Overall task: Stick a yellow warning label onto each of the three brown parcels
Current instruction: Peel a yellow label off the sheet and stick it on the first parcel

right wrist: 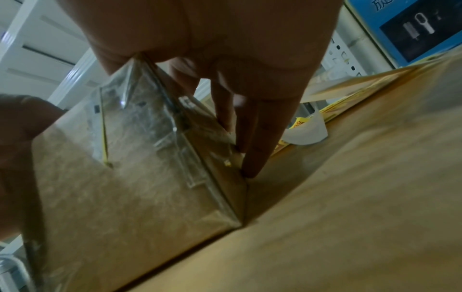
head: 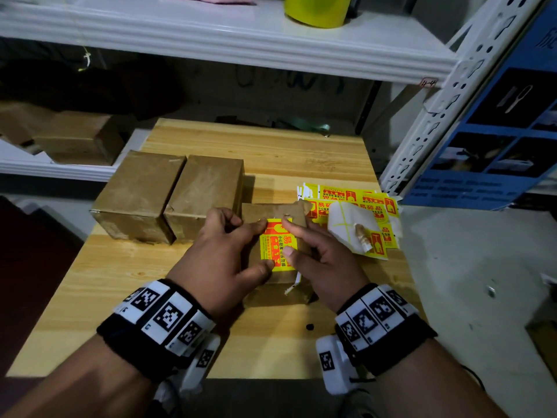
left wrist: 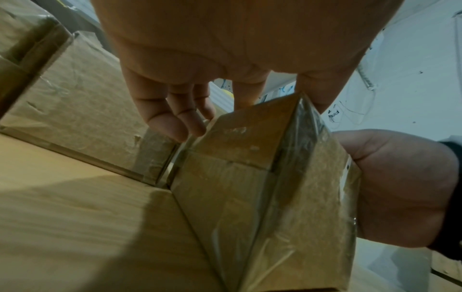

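Three brown parcels stand on the wooden table (head: 135,285). Two of them, the left parcel (head: 138,191) and the middle parcel (head: 205,194), sit side by side with bare tops. The third parcel (head: 277,288) is in front of me under both hands, and a yellow warning label (head: 277,245) lies on its top. My left hand (head: 226,254) presses the label's left edge with forefinger and thumb. My right hand (head: 319,254) presses its right side with forefinger and thumb. In the right wrist view the right hand's other fingers (right wrist: 252,142) run straight down the third parcel's (right wrist: 137,177) side.
Sheets of yellow labels (head: 355,203) and a curled white backing paper (head: 352,227) lie right of the third parcel. A white shelf rack (head: 211,34) with a yellow roll (head: 316,10) rises behind the table. A blue box (head: 497,131) leans at right. More cardboard boxes (head: 75,137) sit on a low shelf at left.
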`<action>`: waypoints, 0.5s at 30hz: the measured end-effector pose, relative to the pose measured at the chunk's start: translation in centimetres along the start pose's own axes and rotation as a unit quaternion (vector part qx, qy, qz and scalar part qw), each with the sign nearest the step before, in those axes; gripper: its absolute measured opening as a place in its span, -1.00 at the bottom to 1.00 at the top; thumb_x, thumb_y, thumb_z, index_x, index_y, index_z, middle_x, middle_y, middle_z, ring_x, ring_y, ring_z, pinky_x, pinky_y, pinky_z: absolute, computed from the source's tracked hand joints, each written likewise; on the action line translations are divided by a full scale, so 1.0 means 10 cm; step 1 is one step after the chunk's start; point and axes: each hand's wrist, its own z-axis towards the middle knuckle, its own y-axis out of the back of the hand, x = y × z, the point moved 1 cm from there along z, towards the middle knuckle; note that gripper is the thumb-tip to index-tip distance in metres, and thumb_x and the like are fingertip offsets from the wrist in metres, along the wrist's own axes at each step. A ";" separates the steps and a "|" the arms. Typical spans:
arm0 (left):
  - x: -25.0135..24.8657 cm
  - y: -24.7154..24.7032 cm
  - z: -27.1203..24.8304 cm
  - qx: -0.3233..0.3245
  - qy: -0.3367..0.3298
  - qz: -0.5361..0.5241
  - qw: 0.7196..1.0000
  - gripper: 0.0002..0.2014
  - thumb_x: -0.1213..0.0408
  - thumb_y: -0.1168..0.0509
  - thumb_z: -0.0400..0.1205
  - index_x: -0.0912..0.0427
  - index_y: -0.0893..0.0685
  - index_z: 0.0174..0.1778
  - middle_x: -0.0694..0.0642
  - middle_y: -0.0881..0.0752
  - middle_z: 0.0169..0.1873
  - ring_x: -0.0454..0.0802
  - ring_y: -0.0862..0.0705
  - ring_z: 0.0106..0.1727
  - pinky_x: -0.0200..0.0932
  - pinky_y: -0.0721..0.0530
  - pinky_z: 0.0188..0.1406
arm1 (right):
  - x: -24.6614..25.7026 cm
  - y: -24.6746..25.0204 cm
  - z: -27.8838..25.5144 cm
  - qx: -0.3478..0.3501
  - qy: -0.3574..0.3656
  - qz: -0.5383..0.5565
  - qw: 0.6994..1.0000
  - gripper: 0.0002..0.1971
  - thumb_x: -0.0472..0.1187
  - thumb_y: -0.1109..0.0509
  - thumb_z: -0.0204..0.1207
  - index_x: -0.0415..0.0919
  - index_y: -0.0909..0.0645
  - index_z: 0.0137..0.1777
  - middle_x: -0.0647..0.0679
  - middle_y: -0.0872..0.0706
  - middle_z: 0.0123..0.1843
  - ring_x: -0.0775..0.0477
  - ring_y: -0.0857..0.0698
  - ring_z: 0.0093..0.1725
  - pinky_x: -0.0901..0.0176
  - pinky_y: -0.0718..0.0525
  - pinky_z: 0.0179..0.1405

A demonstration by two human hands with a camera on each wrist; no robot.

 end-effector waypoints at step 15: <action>0.05 0.06 -0.03 -0.024 -0.006 -0.043 0.999 -0.50 -0.24 -0.55 0.39 -0.31 -0.76 0.27 -0.11 -0.40 0.23 -0.23 -0.60 0.20 -0.05 -0.76 0.18 | 0.01 0.08 0.00 -0.048 0.008 0.065 0.997 -0.99 -0.23 -0.54 0.56 -0.14 -0.79 -0.07 0.10 -0.86 -0.07 0.08 -0.81 0.00 0.20 -0.70 0.02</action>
